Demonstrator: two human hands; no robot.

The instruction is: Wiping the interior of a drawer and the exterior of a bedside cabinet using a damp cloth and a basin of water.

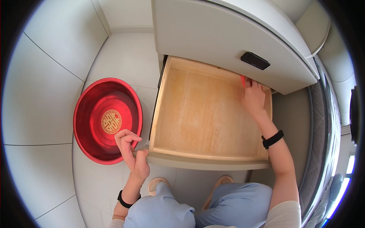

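A pulled-out wooden drawer [205, 114] lies before me under a pale cabinet. My right hand [254, 98] reaches into its back right corner, at a small red item [243, 81]; the fingertips are partly hidden, so whether they grip it cannot be told. My left hand [132, 151] is at the left end of the drawer front [208, 164], fingers loosely bent and the thumb near the corner, holding nothing visible. Left of the drawer, a red basin [94, 119] with a gold emblem stands on the tiled floor.
The cabinet front above the drawer [205, 37] bears a black handle [255, 60]. Pale panels [42, 108] rise at the left. A grey mattress edge [319, 119] runs along the right. My slippered feet are below the drawer front.
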